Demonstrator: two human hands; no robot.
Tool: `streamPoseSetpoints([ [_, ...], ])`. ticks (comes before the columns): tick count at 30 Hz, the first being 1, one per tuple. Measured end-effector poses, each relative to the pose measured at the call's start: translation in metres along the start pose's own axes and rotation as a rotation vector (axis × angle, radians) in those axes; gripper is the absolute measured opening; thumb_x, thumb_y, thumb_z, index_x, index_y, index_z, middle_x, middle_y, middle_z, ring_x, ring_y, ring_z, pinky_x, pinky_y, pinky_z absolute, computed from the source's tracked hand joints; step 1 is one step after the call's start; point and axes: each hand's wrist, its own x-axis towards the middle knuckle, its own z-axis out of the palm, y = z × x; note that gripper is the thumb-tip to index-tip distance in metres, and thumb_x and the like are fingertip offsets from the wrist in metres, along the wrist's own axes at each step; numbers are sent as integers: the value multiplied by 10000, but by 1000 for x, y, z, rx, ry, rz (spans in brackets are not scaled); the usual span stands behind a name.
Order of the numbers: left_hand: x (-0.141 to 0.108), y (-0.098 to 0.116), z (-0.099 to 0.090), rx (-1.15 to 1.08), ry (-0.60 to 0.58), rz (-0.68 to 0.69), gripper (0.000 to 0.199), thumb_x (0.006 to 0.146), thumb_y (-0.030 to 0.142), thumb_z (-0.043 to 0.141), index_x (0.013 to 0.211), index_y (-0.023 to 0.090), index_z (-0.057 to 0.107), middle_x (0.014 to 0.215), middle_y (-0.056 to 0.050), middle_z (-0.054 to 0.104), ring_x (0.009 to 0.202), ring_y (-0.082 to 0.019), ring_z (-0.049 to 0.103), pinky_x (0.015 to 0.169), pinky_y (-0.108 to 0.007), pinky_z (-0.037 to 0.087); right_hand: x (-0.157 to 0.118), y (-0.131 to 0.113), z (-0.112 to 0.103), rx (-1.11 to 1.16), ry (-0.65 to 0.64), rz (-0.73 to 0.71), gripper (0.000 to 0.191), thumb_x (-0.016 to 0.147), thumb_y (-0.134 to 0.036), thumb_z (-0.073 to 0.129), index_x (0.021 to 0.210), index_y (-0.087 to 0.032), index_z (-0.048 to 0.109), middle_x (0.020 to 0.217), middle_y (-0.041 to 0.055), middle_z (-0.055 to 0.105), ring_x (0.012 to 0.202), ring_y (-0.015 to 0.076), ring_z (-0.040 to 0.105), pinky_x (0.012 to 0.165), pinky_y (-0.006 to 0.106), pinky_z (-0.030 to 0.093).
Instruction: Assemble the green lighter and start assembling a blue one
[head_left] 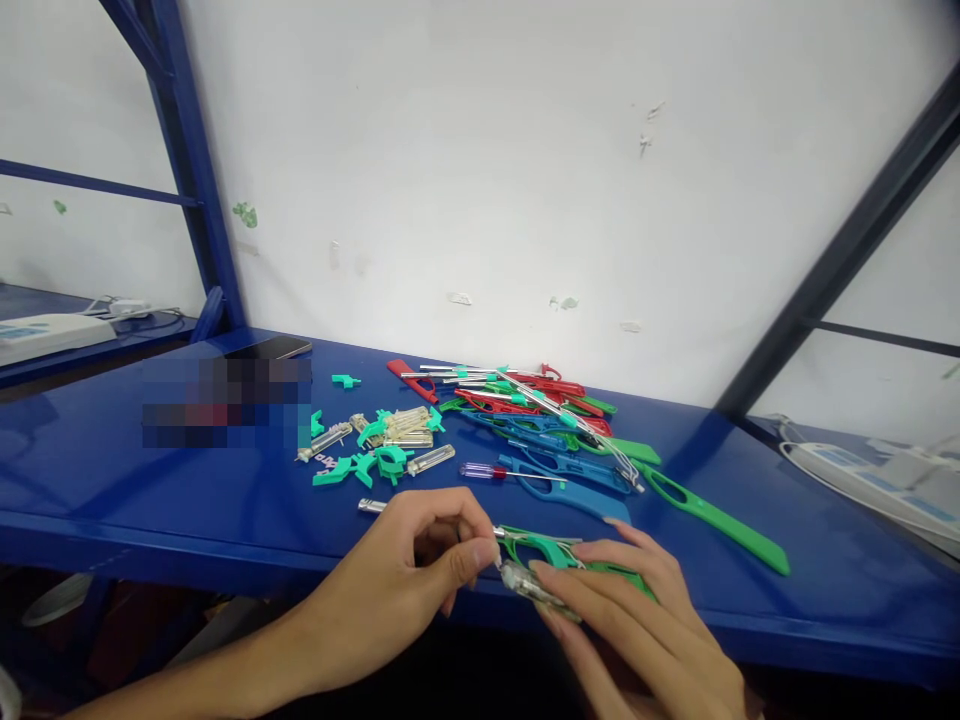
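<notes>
In the fingers of my right hand (637, 600) lies a small clear plastic lighter tank (551, 592), tilted just past the table's front edge. Thumb and forefinger of my left hand (427, 570) pinch together at the tank's left end. A tiny pale bit shows at those fingertips, too small to name. Just behind the tank, a green lighter handle half (626, 577) with a teal trigger (551, 550) and a metal tube (544, 538) rests on the table, partly covered by my right fingers. Another metal tube (371, 506) pokes out behind my left hand.
Several clear tanks (431, 460) and teal triggers (345, 470) are heaped at centre left. Behind my hands spreads a pile of red, blue and green handle halves (712, 515) with metal tubes. A purple-handled screwdriver (484, 471) lies before it. A phone (277, 347) sits back left.
</notes>
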Motion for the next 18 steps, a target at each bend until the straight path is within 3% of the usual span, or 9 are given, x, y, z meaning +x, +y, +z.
streamPoseSetpoints([
  [18,-3,1,2,7,-21,19,322,989,484,737,853,209,638,721,57,553,666,-135,481,640,-263,404,-5,1,0,46,-44,14,328,947,-27,717,1194,-231,788,924,-32,850,876,204,757,1095,425,484],
])
